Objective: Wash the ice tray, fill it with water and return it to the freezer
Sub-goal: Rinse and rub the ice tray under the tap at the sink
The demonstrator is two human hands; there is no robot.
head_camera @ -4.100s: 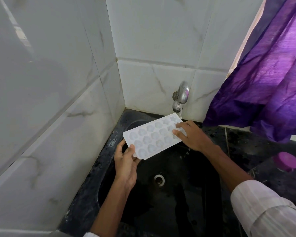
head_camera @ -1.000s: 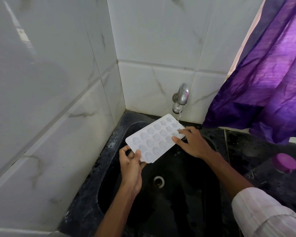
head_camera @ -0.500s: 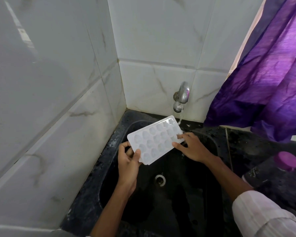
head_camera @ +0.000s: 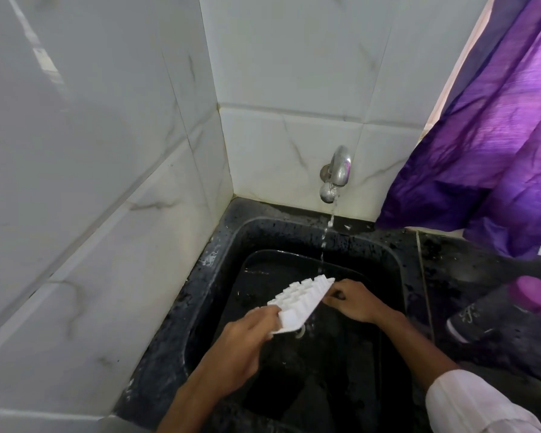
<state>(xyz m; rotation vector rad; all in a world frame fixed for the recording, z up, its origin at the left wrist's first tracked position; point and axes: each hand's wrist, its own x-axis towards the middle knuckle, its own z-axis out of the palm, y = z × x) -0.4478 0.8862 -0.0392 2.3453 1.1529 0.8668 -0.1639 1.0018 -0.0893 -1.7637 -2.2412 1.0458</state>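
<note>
The white ice tray (head_camera: 300,303) hangs over the black sink (head_camera: 228,276), turned over so its bumpy underside faces me. My left hand (head_camera: 247,339) grips its near end, fingers curled round the edge. My right hand (head_camera: 355,300) pinches the far end. A thin stream of water falls from the chrome tap (head_camera: 336,173) on the back wall and lands close to the tray's far end.
White marble tiles close in the left and back sides. A purple curtain (head_camera: 497,135) hangs at the right over the dark counter. On that counter lies a dark bottle with a pink cap (head_camera: 509,310). The sink drain is partly hidden under the tray.
The tray has been flipped from cavities-up to underside-up and lowered deeper into the sink. Both hands dropped with it; my left hand now wraps over the near end.
</note>
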